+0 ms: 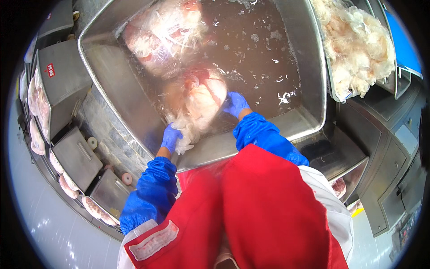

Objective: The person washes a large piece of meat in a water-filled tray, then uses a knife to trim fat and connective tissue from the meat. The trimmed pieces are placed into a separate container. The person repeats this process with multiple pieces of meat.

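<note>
A large stainless steel tub [112, 89] holds brownish water [255, 62]. A pale pink piece of meat [199, 96] lies in its near left part, with crumpled translucent wrapping [181, 139] trailing toward me. My left hand [171, 138], in a purple glove, is closed on that wrapping at the near left. My right hand [235, 105], also gloved, grips the right side of the meat, its fingertips partly hidden. A second piece of meat in torn plastic [163, 31] lies farther back at the left.
A steel bin heaped with used clear wrapping [354, 49] stands at the right, beside a blue board [401, 40]. Steel bins [67, 80] with pink meat pieces [38, 132] line the left. Steel cabinets [383, 188] stand at the lower right.
</note>
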